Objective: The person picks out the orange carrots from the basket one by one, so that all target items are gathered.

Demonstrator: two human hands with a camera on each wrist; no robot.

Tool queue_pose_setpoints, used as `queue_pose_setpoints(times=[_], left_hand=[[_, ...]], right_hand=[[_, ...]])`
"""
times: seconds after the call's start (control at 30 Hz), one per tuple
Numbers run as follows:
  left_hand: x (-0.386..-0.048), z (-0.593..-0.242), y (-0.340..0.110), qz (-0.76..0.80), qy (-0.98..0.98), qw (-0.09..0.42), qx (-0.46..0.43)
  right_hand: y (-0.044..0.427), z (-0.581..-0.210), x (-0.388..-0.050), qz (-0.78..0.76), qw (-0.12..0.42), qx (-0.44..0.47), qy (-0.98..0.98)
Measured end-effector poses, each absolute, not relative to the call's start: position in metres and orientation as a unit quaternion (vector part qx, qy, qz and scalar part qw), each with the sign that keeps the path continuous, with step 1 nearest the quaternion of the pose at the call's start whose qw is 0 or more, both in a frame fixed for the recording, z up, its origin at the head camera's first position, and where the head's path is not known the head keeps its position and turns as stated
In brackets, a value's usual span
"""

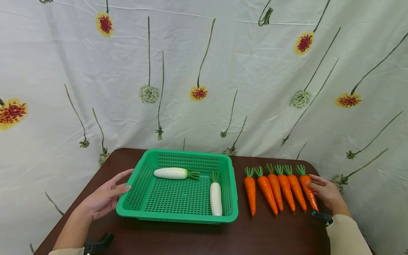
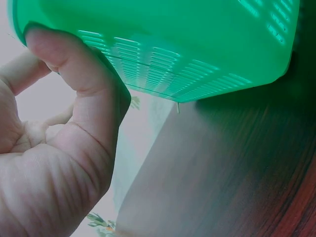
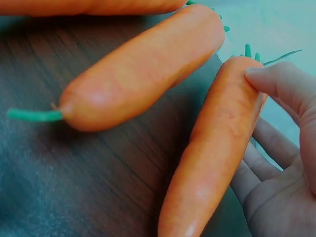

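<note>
A green plastic basket (image 1: 178, 216) stands on the table, and two white radishes lie inside it. One radish (image 1: 172, 173) lies crosswise near the back wall; the other radish (image 1: 215, 199) points lengthwise along the right side. My left hand (image 1: 103, 196) is at the basket's left side, with thumb and forefinger touching the rim (image 2: 74, 15). Right of the basket several carrots lie in a row, leaves toward the back. With thumb and fingers on opposite sides, my right hand (image 1: 326, 193) pinches the rightmost carrot (image 3: 212, 148) near its leafy end.
The dark brown table (image 1: 271, 237) ends at a back edge close to a white flower-patterned cloth (image 1: 178, 117). Another carrot (image 1: 250, 194) lies nearest the basket's right wall. Dark wrist devices (image 1: 322, 217) sit on both wrists.
</note>
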State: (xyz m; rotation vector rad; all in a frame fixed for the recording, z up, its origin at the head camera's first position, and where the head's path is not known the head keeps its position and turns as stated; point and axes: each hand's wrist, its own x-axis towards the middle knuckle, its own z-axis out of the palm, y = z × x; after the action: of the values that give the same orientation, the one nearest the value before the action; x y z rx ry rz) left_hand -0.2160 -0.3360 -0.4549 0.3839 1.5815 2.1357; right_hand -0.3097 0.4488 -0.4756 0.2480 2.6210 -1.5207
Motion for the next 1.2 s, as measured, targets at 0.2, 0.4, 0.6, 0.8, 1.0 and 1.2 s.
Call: queue_pose_setpoints(times=[0.2,0.4,0.6,0.8,1.0,1.2], left_hand=[[-0.217,-0.454,-0.337,0.773,0.577,0.224,0.142],[-0.218,-0.455,-0.336,0.771,0.58,0.223,0.141],[-0.218,-0.456,-0.337,0.771,0.578,0.226,0.143],[-0.217,-0.456,-0.336,0.772,0.576,0.227,0.144],[-0.216,-0.457,-0.337,0.77,0.58,0.227,0.139],[-0.217,-0.459,-0.337,0.771,0.578,0.227,0.142]], right_hand=[[0.445,-0.47,-0.312,-0.464,0.049,0.077,0.881],[0.442,-0.467,-0.314,-0.452,0.048,0.085,0.887],[0.437,-0.466,-0.313,-0.442,0.045,0.087,0.892],[0.433,-0.467,-0.312,-0.437,0.047,0.094,0.893],[0.436,-0.471,-0.313,-0.435,0.048,0.099,0.894],[0.439,-0.472,-0.313,-0.442,0.051,0.101,0.89]])
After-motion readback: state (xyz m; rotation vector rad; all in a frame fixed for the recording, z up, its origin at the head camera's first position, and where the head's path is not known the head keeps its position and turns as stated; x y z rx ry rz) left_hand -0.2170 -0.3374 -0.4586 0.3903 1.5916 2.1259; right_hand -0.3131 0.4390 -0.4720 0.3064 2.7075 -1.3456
